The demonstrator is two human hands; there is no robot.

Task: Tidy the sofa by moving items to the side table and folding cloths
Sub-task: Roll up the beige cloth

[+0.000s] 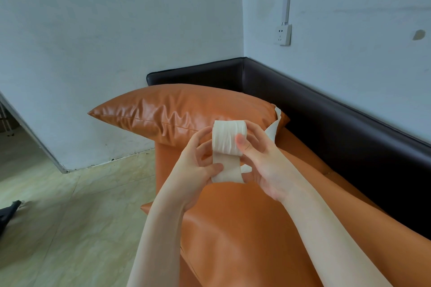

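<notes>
A person is winding a loose tail back onto a roll of white tissue paper [229,138], which is being held in the air above an orange sofa [245,228], just in front of an orange cushion [163,112] lying at 11 o'clock from the roll. The likeliest trouble is a tear: the thin strip [227,170] is trailing away behind the right hand toward 2 o'clock, over the cushion's corner, and a sharp pull could snap it or leave it snagging there. A slack grasp could also be letting the roll slip and unspool further onto the seat. The left hand [198,165] is reaching in from 7 o'clock, thumb pressing the hanging strip against curled fingers, pinching it just below the roll. The right hand [263,158] is coming in from 5 o'clock, thumb lying across the roll's front face and fingers wrapping behind, clasping it. No side table is showing in the head view.
</notes>
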